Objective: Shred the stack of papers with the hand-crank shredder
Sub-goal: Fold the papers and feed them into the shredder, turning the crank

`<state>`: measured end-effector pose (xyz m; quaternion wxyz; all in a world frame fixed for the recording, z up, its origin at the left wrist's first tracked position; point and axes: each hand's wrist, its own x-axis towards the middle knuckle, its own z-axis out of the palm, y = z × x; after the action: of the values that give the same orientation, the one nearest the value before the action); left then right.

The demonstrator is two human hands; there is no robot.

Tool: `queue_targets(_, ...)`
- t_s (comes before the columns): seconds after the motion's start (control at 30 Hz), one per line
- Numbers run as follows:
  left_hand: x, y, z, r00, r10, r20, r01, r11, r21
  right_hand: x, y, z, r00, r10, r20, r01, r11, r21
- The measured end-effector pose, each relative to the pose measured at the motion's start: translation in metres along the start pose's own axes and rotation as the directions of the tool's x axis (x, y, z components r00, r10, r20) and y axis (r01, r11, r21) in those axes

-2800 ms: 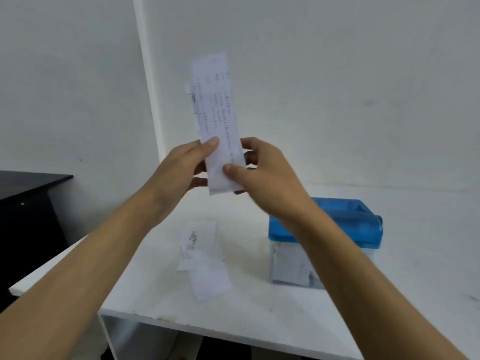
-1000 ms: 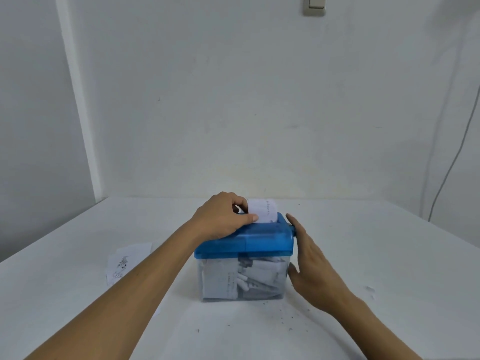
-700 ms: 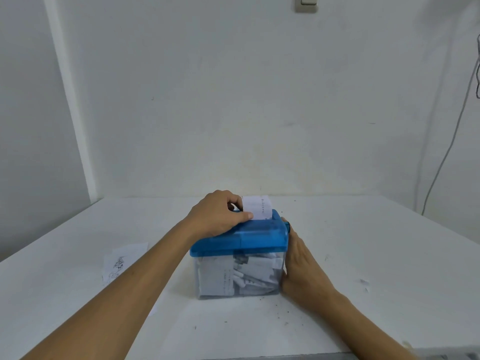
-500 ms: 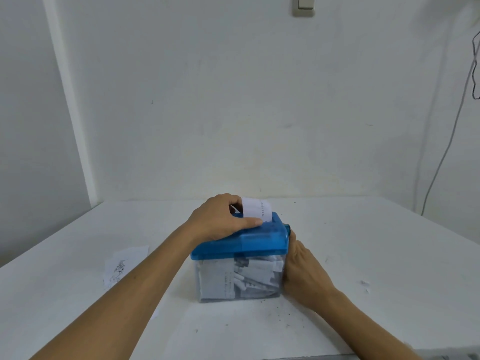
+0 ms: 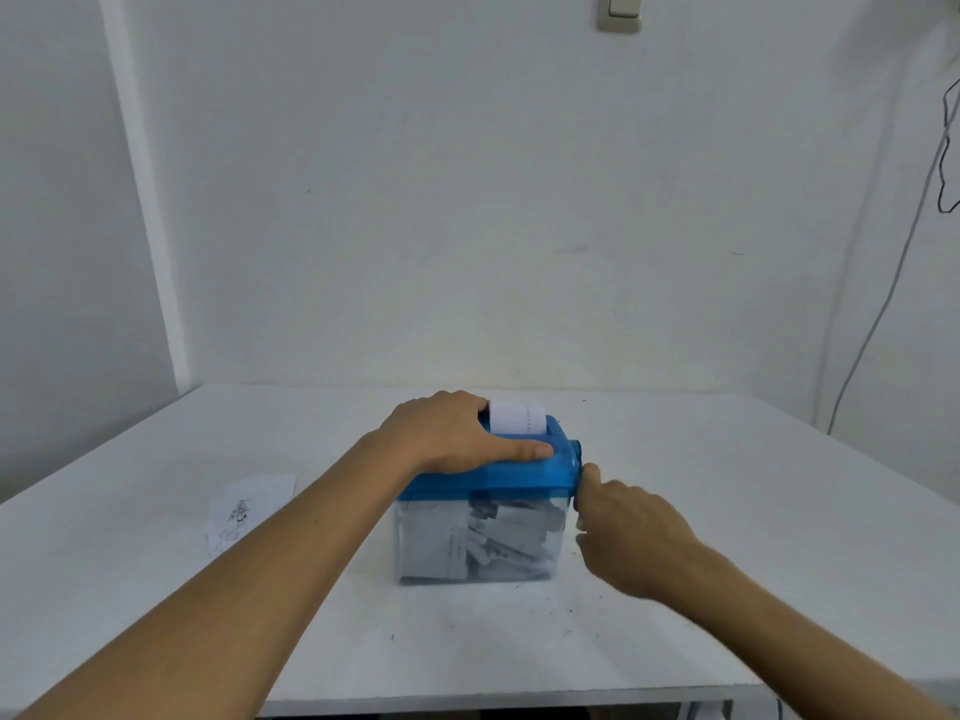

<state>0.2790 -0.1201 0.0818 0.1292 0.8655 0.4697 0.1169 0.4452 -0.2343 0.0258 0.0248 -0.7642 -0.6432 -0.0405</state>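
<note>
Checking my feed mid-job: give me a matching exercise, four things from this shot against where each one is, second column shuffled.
1 white paper slip
2 printed white sheets
3 left hand
4 right hand

A gripping the blue plastic shredder lid
B flat on the white table, left of that lid
C at that lid's right end
D upright in the top slot

Pairs: 1-D, 2-B, 3-A, 4-C
</note>
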Motion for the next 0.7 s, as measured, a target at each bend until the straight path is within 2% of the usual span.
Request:
queue_targets(0.1, -0.001, -0.001, 0.0, 1.0, 0.01, 0.009, -0.01, 1.0, -0.025, 0.009, 0.002, -0.043, 0.966, -0.022, 0.259, 0.033, 0.999, -0.039)
queue_targets(0.23, -0.003, -0.001, 0.0, 0.999, 0.042, 0.003, -0.042, 0.996, -0.077, 0.041, 0.009, -0.098, 0.781, -0.029, 0.623, 0.015, 1.0, 0.026)
queue_targets(0.3, -0.002, -0.001, 0.001, 0.999, 0.039, 0.009, -0.038, 0.994, -0.103, 0.051, 0.012, -0.12, 0.718, -0.047, 0.694, -0.017, 0.996, 0.084)
queue_targets(0.37, -0.001, -0.002, 0.002, 0.999, 0.036, 0.003, -0.036, 0.992, -0.118, 0.059, 0.015, -0.135, 0.687, -0.068, 0.723, -0.051, 0.988, 0.142)
queue_targets(0.4, 0.0, -0.002, 0.001, 0.999, 0.039, 0.002, -0.039, 0.992, -0.121, 0.063, 0.018, -0.139, 0.697, -0.077, 0.713, -0.068, 0.983, 0.172)
queue_targets(0.43, 0.0, -0.002, 0.001, 0.999, 0.045, 0.001, -0.045, 0.992, -0.12, 0.068, 0.021, -0.14, 0.736, -0.078, 0.672, -0.093, 0.973, 0.214)
queue_targets(0.5, -0.001, -0.002, 0.0, 0.998, 0.061, 0.001, -0.06, 0.992, -0.113, 0.081, 0.028, -0.134, 0.855, -0.047, 0.516, -0.143, 0.937, 0.32)
queue_targets(0.57, -0.001, -0.003, 0.001, 0.997, 0.079, 0.004, -0.078, 0.992, -0.095, 0.095, 0.035, -0.116, 0.932, -0.004, 0.362, -0.168, 0.881, 0.442)
queue_targets(0.7, -0.002, -0.005, 0.002, 0.995, 0.101, -0.016, -0.102, 0.992, -0.078, 0.109, 0.039, -0.058, 0.996, 0.025, 0.087, -0.078, 0.728, 0.681)
